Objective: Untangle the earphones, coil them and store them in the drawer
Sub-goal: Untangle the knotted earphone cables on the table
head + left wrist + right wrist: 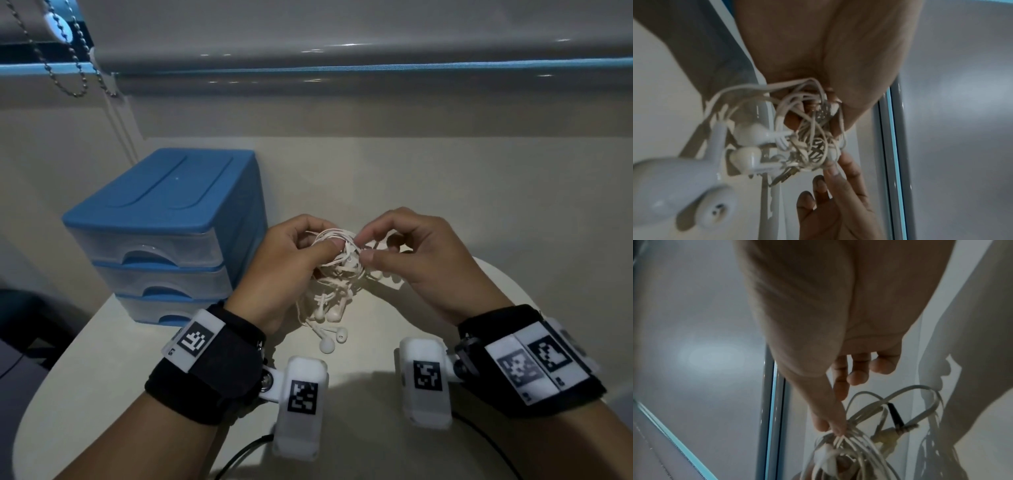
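Observation:
A tangled bundle of white earphones (337, 260) is held up over the white table (359, 442) between both hands. My left hand (308, 246) grips the knot of cords (812, 129) with thumb and curled fingers. My right hand (368, 248) pinches strands at the knot's right side (838, 431) between thumb and forefinger. Several earbuds (329, 339) dangle below on loose cord, with earbuds (754, 131) large in the left wrist view. A plug (898, 429) hangs among the strands. The blue drawer unit (171, 233) stands to the left, its three translucent drawers closed.
The drawer unit sits at the table's back left, close to my left hand. A window blind (342, 51) with a bead chain (68, 68) hangs behind. Black cables (239, 455) trail from the wrist cameras across the table's near edge.

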{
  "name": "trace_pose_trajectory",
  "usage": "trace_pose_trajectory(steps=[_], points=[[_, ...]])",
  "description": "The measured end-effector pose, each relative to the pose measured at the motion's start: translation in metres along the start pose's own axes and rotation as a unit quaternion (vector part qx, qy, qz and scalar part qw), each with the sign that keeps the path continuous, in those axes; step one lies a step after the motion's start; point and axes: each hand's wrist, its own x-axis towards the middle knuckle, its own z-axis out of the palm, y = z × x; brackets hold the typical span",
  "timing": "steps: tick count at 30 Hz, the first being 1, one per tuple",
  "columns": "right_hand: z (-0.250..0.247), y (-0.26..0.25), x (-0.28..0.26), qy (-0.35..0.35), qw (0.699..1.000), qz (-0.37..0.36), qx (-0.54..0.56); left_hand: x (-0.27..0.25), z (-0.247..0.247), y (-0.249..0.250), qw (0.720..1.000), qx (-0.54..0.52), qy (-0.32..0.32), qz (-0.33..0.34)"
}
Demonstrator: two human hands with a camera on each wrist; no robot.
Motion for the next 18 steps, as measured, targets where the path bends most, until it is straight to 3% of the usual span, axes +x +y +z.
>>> trace_pose_trajectory(steps=[5, 9, 12, 18], points=[[-0.007, 0.008, 0.007, 0.026, 0.993, -0.028, -0.114, -0.001, 0.000, 0.006, 0.989, -0.129, -0.048, -0.051], [-0.007, 0.004, 0.006, 0.062, 0.994, -0.063, -0.059, -0.001, 0.001, 0.006, 0.992, -0.112, -0.044, -0.024], [-0.002, -0.002, 0.004, 0.038, 0.992, -0.095, -0.069, 0.000, 0.000, 0.003, 0.995, -0.096, -0.037, -0.004], [-0.004, 0.005, 0.007, 0.012, 0.992, -0.045, -0.115, 0.001, 0.001, 0.002, 0.996, -0.088, -0.020, 0.014]])
